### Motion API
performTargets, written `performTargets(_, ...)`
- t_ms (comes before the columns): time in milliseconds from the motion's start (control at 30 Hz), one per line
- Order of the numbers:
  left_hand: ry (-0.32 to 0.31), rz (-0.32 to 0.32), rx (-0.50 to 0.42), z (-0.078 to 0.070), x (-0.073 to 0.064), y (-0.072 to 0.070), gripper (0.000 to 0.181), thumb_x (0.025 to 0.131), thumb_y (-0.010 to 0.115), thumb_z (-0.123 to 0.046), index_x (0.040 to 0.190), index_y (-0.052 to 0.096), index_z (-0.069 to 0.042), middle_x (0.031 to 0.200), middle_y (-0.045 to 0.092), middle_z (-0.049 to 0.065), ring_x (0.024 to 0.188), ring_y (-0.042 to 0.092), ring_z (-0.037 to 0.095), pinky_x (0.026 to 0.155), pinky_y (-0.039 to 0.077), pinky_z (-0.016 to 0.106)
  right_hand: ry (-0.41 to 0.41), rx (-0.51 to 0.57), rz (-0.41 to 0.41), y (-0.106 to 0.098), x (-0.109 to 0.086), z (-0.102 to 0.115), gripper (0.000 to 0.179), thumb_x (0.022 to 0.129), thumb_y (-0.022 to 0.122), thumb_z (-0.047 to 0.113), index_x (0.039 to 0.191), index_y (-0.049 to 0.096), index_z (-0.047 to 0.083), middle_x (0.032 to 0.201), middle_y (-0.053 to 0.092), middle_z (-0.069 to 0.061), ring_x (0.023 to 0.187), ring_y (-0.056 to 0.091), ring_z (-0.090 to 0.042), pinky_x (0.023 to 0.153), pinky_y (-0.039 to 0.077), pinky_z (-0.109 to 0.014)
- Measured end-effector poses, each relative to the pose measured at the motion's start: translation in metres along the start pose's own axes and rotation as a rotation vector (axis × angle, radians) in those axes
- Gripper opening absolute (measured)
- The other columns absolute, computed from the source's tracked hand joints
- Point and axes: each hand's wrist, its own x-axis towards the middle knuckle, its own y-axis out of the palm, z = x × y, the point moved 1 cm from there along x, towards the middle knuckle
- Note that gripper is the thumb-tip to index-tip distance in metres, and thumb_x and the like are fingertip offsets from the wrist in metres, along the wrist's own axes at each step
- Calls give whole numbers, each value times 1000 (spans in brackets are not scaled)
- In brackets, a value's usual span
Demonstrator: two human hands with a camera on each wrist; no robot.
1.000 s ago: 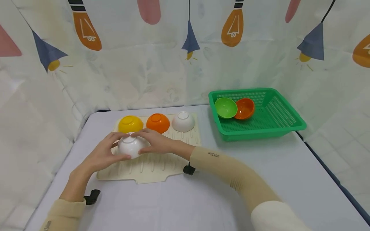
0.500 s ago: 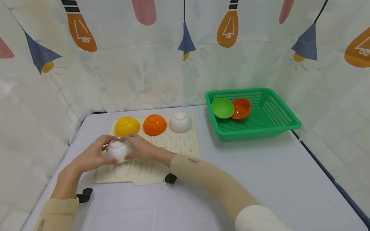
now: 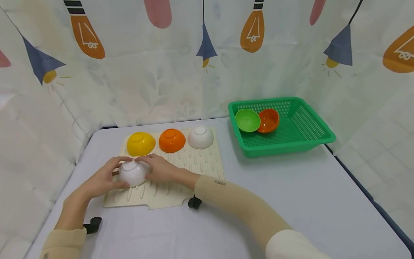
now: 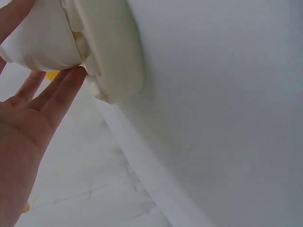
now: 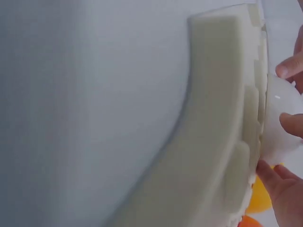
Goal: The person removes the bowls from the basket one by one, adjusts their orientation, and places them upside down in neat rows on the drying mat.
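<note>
An upside-down white bowl sits at the front left of a cream ridged drying board. My left hand grips its left side, fingers at the top and thumb low at the front. From the right, my right hand holds it too, fingertips near the foot ring. The left wrist view has the bowl close against the board, with fingertips by its rim. Behind it on the board stand a yellow bowl, an orange bowl and another white bowl, all upside down.
A green plastic basket stands at the back right of the table. Inside, a light green bowl and a red-orange bowl lie side by side, mouths facing me. A patterned curtain hangs behind the table.
Both hands have carried the white bowl left and toward me, away from the yellow bowl, down to the board's front left. The head view has shifted slightly.
</note>
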Motion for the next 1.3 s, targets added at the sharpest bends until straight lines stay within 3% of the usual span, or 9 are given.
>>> performTargets(100,8,-5,-3,2,-2,1,80,78,89,-5,144,44,-1,144,39,24,126,43,48,94,37,6,-23,22,9,-6,-7,-5,58,97,73,21,150,49,25,141,55,4,125,50,-8,98,45,-19)
performTargets(267,0,6,26,2,-3,-4,79,82,85,-5,149,43,-5,148,42,21,129,43,47,102,48,29,-49,94,61,-25,-24,-9,52,97,73,19,145,53,15,138,58,1,119,56,-10,89,45,-11)
performTargets(333,-3,10,33,2,-2,-7,78,86,82,-5,152,41,-6,149,44,20,131,44,43,102,48,30,-59,119,83,-33,-32,-10,50,97,72,16,144,54,10,140,58,-3,122,57,-13,90,46,-11)
performTargets(433,13,0,36,3,-1,-11,73,90,76,0,153,39,-5,148,46,20,131,45,28,98,44,15,-78,136,95,-44,-43,-14,46,98,71,13,140,56,4,140,59,-8,124,59,-19,91,48,-13)
performTargets(533,11,-24,61,4,0,-16,65,93,67,6,152,40,-3,146,47,23,128,46,28,93,40,8,-83,136,99,-53,-54,-21,40,99,70,14,136,60,3,136,62,-8,120,61,-18,91,50,-16)
performTargets(633,-47,-40,101,6,2,-20,56,96,60,7,149,43,0,146,45,28,128,46,42,98,50,28,-85,145,100,-61,-66,-28,34,99,69,15,131,64,4,129,66,-7,111,63,-11,91,51,-18)
performTargets(767,-175,-21,138,10,5,-24,46,102,55,-4,146,45,5,145,42,34,126,45,54,98,42,66,-111,170,82,-74,-84,-36,25,100,68,13,123,68,3,120,69,-7,100,64,-6,86,53,-18)
performTargets(1067,-323,81,173,24,12,-31,53,103,54,-7,144,36,22,136,47,43,117,53,54,93,51,61,-73,191,23,-112,-123,-50,14,101,66,12,113,71,7,105,70,4,96,65,-10,82,55,-23)
performTargets(1300,-327,105,166,31,21,-31,55,97,57,2,139,34,29,129,48,45,111,56,53,90,54,58,-43,244,-58,-152,-139,-70,13,101,66,12,113,70,9,105,70,1,96,65,-15,80,58,-29)
